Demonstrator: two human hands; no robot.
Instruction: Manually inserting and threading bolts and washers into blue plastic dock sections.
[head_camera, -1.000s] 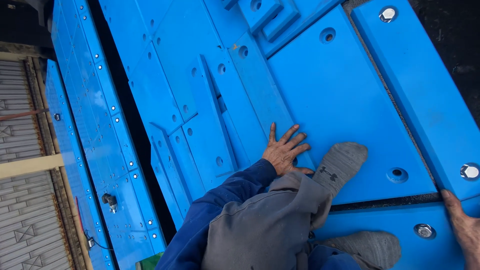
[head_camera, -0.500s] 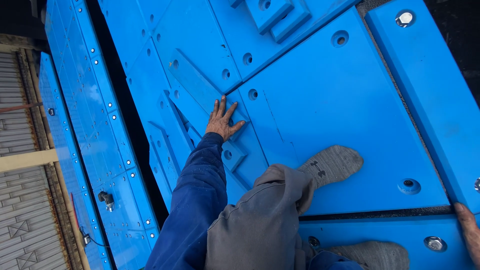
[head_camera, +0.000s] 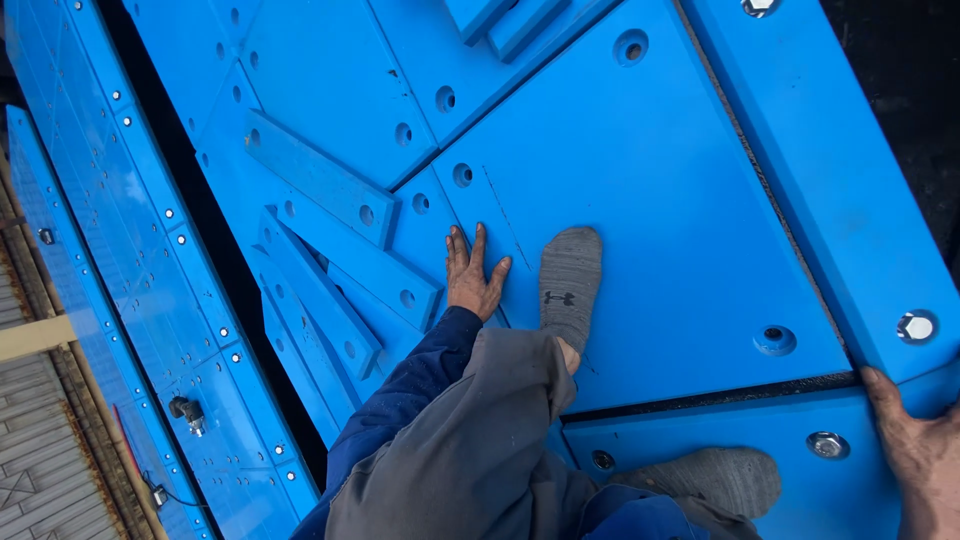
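My left hand (head_camera: 472, 275) lies flat, fingers apart, on a large blue plastic panel (head_camera: 680, 200), close to its left seam and beside my foot in a grey sock (head_camera: 570, 285). It holds nothing. My right hand (head_camera: 915, 450) sits at the bottom right edge of the view, resting where a raised blue side beam (head_camera: 830, 180) meets a lower blue panel (head_camera: 700, 425). Its fingers are cut off by the frame. My other socked foot (head_camera: 715, 480) rests on that lower panel.
Loose blue strips with drilled holes (head_camera: 320, 180) (head_camera: 320, 295) lie left of my hand. A dark gap (head_camera: 200, 230) separates them from a long blue panel (head_camera: 110, 250). Hex bolts (head_camera: 915, 326) (head_camera: 828, 445) sit near my right hand. Metal grating (head_camera: 40, 470) lies at the lower left.
My left hand has moved right, from the loose strips onto the large panel beside my sock. The view has shifted, and my right hand stays at the lower right.
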